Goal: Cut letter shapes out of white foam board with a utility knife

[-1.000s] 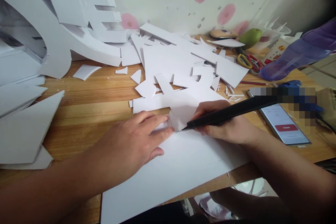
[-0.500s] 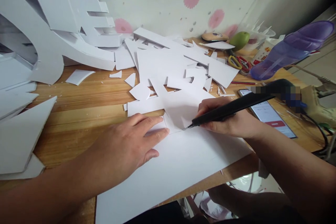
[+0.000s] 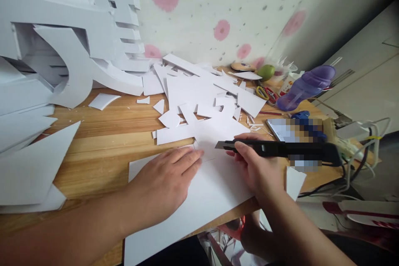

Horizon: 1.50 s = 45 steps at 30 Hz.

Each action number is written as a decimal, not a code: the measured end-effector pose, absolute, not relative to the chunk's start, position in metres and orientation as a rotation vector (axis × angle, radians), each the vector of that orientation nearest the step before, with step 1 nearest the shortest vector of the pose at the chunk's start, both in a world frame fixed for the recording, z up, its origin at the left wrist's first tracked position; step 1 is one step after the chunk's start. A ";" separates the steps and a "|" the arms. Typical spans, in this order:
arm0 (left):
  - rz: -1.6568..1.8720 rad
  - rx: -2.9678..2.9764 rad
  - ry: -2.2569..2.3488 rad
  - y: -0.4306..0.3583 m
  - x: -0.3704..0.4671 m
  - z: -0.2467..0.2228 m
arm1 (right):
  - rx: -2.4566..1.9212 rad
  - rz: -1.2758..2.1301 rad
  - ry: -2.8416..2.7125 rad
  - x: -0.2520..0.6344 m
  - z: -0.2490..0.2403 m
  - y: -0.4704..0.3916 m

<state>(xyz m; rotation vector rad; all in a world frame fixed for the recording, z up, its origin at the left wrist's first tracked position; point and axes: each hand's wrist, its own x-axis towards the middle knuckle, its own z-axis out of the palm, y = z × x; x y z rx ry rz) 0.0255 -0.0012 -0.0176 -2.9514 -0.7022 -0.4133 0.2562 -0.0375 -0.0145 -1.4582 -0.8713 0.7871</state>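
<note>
A white foam board (image 3: 162,228) lies on the wooden table, reaching over its front edge. My left hand (image 3: 170,178) rests flat on the board, fingers stretched out and close together, holding nothing. The fingertips are beside a thin straight line on the board. In my right hand (image 3: 254,164) is a black utility knife (image 3: 274,148), gripped near its front end. Its metal blade shows, pointing left towards my left fingertips; whether it touches the board I cannot tell. White offcuts (image 3: 187,91) are piled just beyond both hands.
A large white foam-board model (image 3: 102,45) stands at the back left, with cut sheets (image 3: 34,166) below it. Scissors (image 3: 264,94), a green fruit (image 3: 266,72), a purple bottle (image 3: 305,87) and a phone (image 3: 277,130) are at the right, near cables (image 3: 358,166).
My right hand has turned the knife nearly level, with its blade showing on its side. The fingers of my left hand have come closer together. The camera view has shifted.
</note>
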 end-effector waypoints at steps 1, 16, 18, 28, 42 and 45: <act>-0.441 -2.944 -0.675 -0.002 0.026 -0.021 | -1.520 0.735 -0.934 0.255 -0.018 -0.039; -0.395 -2.936 -0.564 -0.002 0.028 -0.028 | -1.717 0.200 -1.512 0.246 -0.017 -0.049; -0.387 -2.947 -0.578 -0.002 0.027 -0.029 | -1.732 0.187 -1.526 0.245 -0.017 -0.048; -0.362 -3.003 -0.651 -0.003 0.031 -0.026 | -1.680 0.155 -1.594 0.241 -0.021 -0.051; -0.337 -3.021 -0.683 -0.006 0.032 -0.021 | -1.629 0.093 -1.615 0.243 -0.019 -0.068; -0.321 -3.014 -0.677 -0.005 0.032 -0.022 | -1.643 0.141 -1.599 0.249 -0.021 -0.071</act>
